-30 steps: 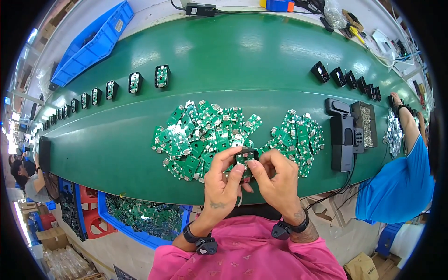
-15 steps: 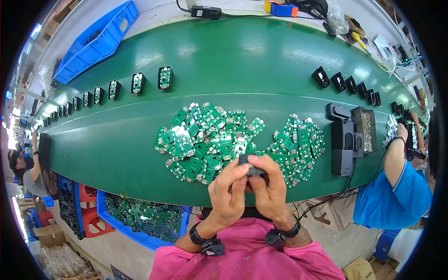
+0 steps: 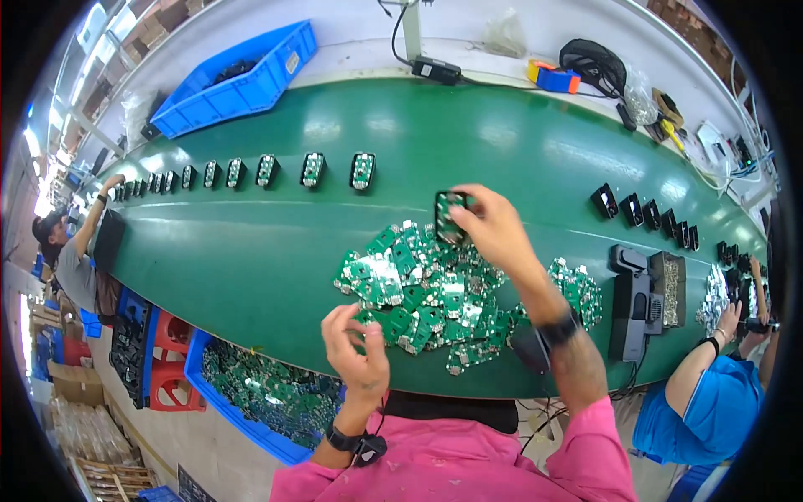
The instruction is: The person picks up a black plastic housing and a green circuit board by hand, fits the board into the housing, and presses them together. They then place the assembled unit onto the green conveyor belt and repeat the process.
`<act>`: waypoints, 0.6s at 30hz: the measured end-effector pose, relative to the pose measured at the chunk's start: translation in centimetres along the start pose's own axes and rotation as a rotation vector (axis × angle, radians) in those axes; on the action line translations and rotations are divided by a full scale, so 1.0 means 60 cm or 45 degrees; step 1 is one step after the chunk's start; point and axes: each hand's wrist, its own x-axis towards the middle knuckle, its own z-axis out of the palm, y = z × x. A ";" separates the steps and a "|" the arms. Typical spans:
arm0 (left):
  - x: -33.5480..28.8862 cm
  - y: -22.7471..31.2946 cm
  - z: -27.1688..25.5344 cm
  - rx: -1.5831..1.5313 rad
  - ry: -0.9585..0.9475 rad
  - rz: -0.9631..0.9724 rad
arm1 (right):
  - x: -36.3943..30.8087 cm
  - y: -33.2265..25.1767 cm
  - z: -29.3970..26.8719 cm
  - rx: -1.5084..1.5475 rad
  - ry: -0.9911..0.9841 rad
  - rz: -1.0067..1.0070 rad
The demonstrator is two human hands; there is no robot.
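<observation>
Held in my right hand (image 3: pixel 495 226) is a black plastic housing (image 3: pixel 450 219) with a green circuit board in it, above the far edge of a heap of circuit boards (image 3: pixel 452 289). My left hand (image 3: pixel 358 351) hovers at the heap's near left edge, fingers apart and curled, holding nothing. A row of black housings with boards in them (image 3: pixel 362 171) stands on the green table to the far left. Another row of black housings (image 3: pixel 631 209) stands at the far right. A smaller board pile (image 3: pixel 577 289) lies partly behind my right forearm.
A blue crate (image 3: pixel 242 92) sits at the back left. On the right stand a grey device (image 3: pixel 629 314) and a box of small metal parts (image 3: pixel 673 293). Below the table edge is a blue bin of boards (image 3: pixel 268 402). Co-workers sit left (image 3: pixel 75 251) and right (image 3: pixel 703 393).
My hands have separated. The right carried the housing forward, and the left let go and moved left. The view has shifted, and the left co-worker's arm now reaches to the row.
</observation>
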 end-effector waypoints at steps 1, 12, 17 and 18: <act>0.000 -0.011 -0.008 0.150 0.055 0.072 | 0.045 0.021 0.018 -0.137 -0.008 -0.040; -0.010 -0.026 -0.011 0.353 -0.091 0.048 | 0.194 0.094 0.101 -0.442 0.144 -0.217; -0.018 -0.051 -0.026 0.285 -0.038 0.048 | 0.117 0.043 -0.086 -1.313 0.403 -0.114; -0.019 -0.050 -0.028 0.255 -0.066 0.059 | 0.109 0.051 -0.146 -1.491 0.412 0.015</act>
